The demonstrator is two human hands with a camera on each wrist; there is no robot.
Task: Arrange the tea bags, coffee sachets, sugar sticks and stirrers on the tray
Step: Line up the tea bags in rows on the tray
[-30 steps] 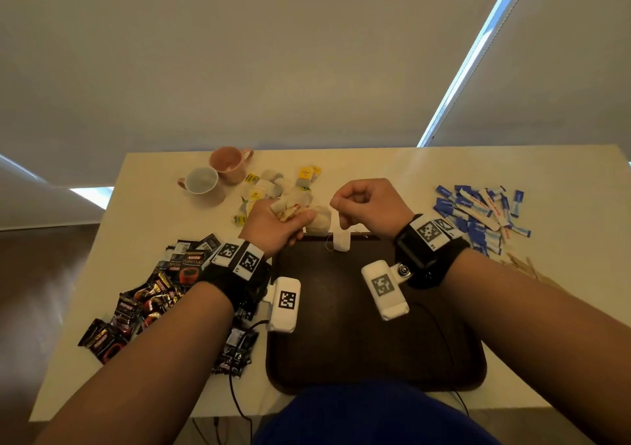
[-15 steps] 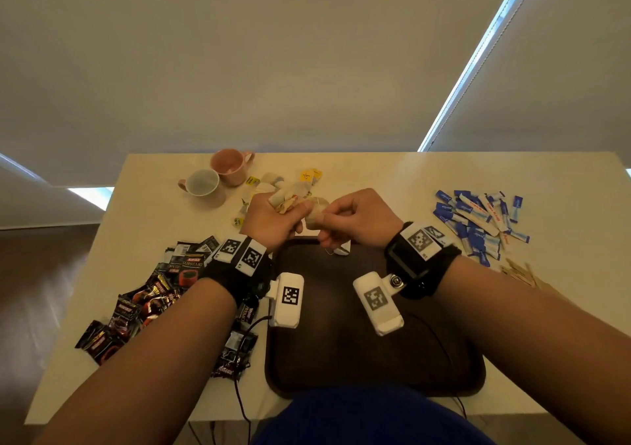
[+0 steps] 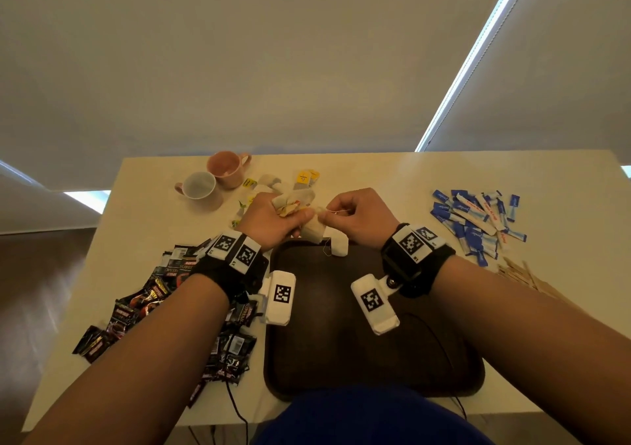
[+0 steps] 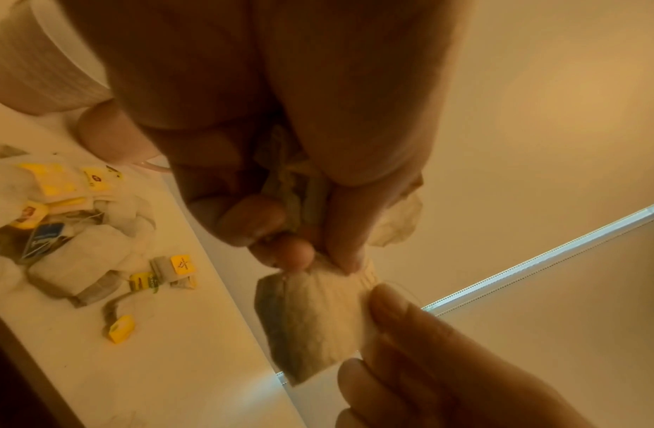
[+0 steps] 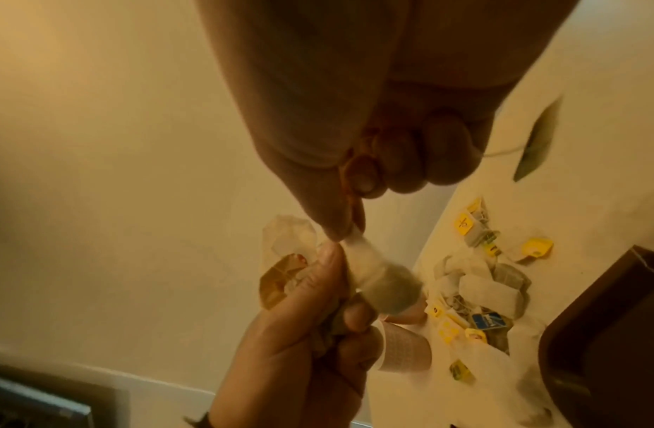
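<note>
Above the far rim of the dark brown tray (image 3: pixel 341 342), my left hand (image 3: pixel 273 217) grips a bunch of tea bags (image 3: pixel 292 202). One tea bag (image 3: pixel 312 229) (image 4: pixel 310 324) (image 5: pixel 376 281) hangs between both hands. My right hand (image 3: pixel 355 216) pinches its top corner and its thread with thumb and forefinger. A white tag (image 3: pixel 339 247) dangles on the thread just over the tray's far edge. More tea bags (image 3: pixel 273 185) (image 4: pixel 79 252) (image 5: pixel 475 289) lie loose on the table beyond the hands.
Black coffee sachets (image 3: pixel 146 304) are heaped left of the tray. Blue and white sugar sticks (image 3: pixel 478 219) lie at the right, wooden stirrers (image 3: pixel 522 277) near my right forearm. Two cups, one white (image 3: pixel 199 188) and one pink (image 3: pixel 227 168), stand at the far left.
My right hand came back to the left hand and took the hanging tea bag's corner and thread. The white tag stayed dangling at the tray's far edge.
</note>
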